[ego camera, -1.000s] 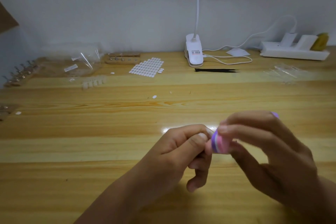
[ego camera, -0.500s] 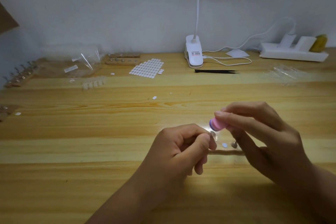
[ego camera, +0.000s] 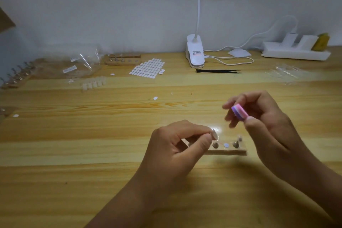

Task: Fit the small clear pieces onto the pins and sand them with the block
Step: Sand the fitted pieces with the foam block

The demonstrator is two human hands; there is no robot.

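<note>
No text legible; lamp clip label (ego camera: 196,53) blurred.

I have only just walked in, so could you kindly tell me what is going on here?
A person is working bare-handed at a wooden table. The left hand pinches a small clear piece between thumb and forefinger, just above a wooden strip that holds pins. The right hand holds a pink and purple sanding block, raised and apart from the piece. The block touches only that hand.

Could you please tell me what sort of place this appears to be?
Probably a home craft desk: a wooden table with a clip lamp, a sheet of oval stickers and a pin holder.
</note>
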